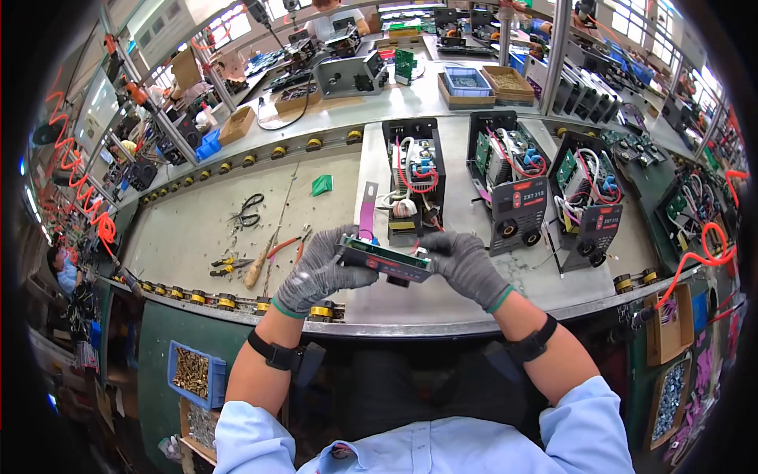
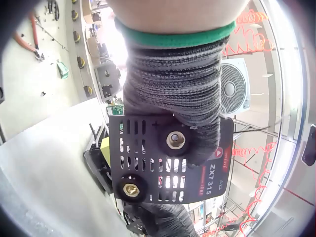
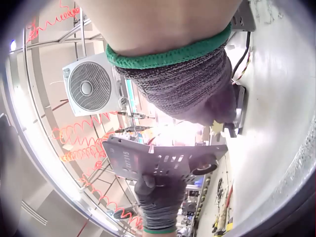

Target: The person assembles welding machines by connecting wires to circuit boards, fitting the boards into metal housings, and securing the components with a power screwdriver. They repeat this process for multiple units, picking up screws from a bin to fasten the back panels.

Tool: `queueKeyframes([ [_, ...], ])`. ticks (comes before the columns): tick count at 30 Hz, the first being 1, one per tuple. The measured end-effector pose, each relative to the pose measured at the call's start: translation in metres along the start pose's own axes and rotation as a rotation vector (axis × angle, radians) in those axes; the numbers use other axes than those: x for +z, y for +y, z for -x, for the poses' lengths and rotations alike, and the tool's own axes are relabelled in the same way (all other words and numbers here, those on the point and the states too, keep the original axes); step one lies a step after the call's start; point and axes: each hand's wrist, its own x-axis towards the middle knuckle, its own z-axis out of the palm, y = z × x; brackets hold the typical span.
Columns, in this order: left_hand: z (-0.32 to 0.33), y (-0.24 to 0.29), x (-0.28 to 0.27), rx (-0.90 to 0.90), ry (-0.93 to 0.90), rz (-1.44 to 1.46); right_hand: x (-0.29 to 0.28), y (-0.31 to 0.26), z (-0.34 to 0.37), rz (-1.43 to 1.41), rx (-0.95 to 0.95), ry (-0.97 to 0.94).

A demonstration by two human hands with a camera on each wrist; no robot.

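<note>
My gloved left hand [image 1: 320, 272] grips a dark front panel [image 1: 387, 262] marked ZX7 315, thumb across its printed face. The panel is tilted, with a green circuit board [image 1: 383, 247] along its back. Slots and two round black sockets with brass centres, one of them a lower socket [image 2: 131, 189], show in the left wrist view. My gloved right hand [image 1: 470, 268] is at the panel's right end, fingers curled at thin red wires [image 1: 419, 237]; its fingertips are partly hidden. Just beyond stands an open welder unit [image 1: 414, 170] with exposed wiring. A purple strip [image 1: 368, 212] rises beside the left hand.
Two more open units stand to the right, their front panels [image 1: 519, 213] [image 1: 594, 233] leaning before them. Scissors [image 1: 249, 212], pliers [image 1: 292, 245] and a green scrap [image 1: 322, 185] lie at left. Roller rails edge the bench. A blue bin [image 1: 197, 373] of brass parts sits lower left.
</note>
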Motion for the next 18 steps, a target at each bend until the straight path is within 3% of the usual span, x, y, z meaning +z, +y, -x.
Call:
queueKeyframes([
  [3, -0.023, 0.012, -0.006, 0.103, -0.038, -0.322, 0.000, 0.008, -0.017, 0.345, -0.079, 0.340],
  [6, -0.039, 0.027, -0.011, 0.121, -0.096, -0.324, 0.012, 0.020, -0.027, 0.431, -0.170, 0.514],
  [12, -0.043, 0.028, -0.027, 0.020, -0.183, -0.355, 0.030, 0.023, -0.014, 0.462, -0.127, 0.556],
  [14, -0.040, 0.025, -0.021, -0.025, -0.190, -0.297, 0.036, 0.030, -0.012, 0.314, -0.097, 0.616],
  [18, -0.044, 0.026, -0.009, 0.020, -0.190, -0.393, 0.045, 0.042, -0.020, 0.400, -0.063, 0.724],
])
